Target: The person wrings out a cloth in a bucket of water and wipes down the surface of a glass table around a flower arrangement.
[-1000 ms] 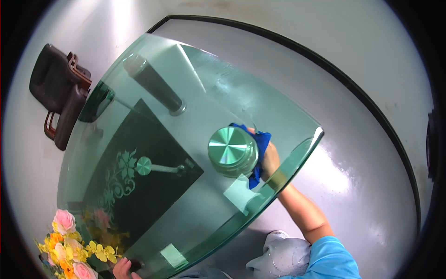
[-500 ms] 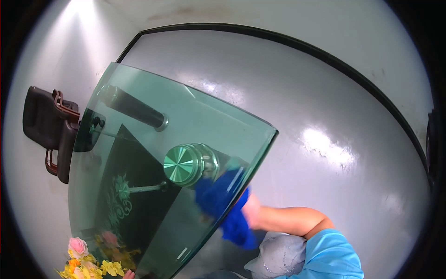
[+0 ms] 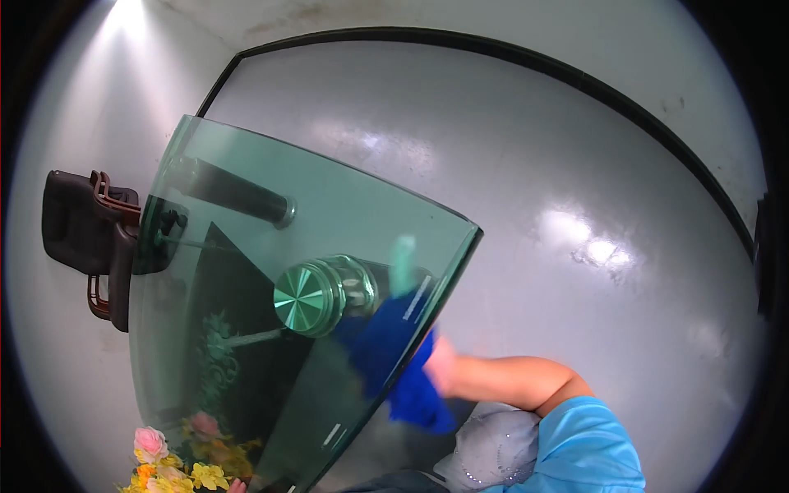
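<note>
My right hand (image 3: pixel 441 366) is at the edge of a green-tinted glass tabletop (image 3: pixel 370 197), its fingers closed on a bright blue cloth (image 3: pixel 419 403). Part of the cloth hangs outside the edge; the rest shows through or against the glass, and I cannot tell which side of it. Just above the cloth is a pale teal shape (image 3: pixel 403 267) in the glass, too blurred to name. A round metal cap with a shiny faceted face (image 3: pixel 302 299) tops a table leg near the cloth. My left hand is out of sight.
Pink and yellow flowers (image 3: pixel 168 464) stand at the glass's lower left. A dark office chair (image 3: pixel 86 218) is at the left. A second dark leg (image 3: pixel 238 193) shows through the glass. Grey sequined fabric (image 3: pixel 489 448) and a blue sleeve (image 3: pixel 588 444) fill the lower right.
The view has shifted slightly. The blue cloth and my right hand stay at the glass edge with small movement. The pale teal shape has become clearer, higher up in the glass.
</note>
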`<action>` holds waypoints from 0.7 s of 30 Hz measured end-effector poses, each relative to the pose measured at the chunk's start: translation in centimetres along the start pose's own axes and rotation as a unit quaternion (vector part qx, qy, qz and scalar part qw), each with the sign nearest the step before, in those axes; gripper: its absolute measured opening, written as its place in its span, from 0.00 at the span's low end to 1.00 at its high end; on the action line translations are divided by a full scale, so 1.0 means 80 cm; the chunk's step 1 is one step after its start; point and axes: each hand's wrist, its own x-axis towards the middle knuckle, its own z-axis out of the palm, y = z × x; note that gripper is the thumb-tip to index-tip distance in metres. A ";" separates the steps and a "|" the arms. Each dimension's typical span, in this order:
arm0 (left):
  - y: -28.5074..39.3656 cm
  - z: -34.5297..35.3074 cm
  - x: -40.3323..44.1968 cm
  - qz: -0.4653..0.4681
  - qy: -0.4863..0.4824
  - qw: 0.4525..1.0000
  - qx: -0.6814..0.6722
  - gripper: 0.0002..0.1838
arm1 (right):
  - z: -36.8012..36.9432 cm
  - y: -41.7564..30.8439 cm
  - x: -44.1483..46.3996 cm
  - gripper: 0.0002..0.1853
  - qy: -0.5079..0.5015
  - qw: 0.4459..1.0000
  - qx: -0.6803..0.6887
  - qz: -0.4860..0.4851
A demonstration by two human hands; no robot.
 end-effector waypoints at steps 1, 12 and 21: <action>0.001 0.000 -0.003 -0.001 -0.004 1.000 0.000 0.11 | -0.020 0.027 -0.003 0.23 0.015 0.999 0.024 0.031; -0.013 0.001 -0.008 -0.004 -0.009 1.000 -0.004 0.14 | 0.044 -0.088 0.012 0.24 -0.080 0.992 -0.030 -0.090; -0.012 0.002 -0.008 -0.001 -0.008 1.000 -0.028 0.15 | -0.033 0.017 0.000 0.15 0.007 0.993 -0.054 0.105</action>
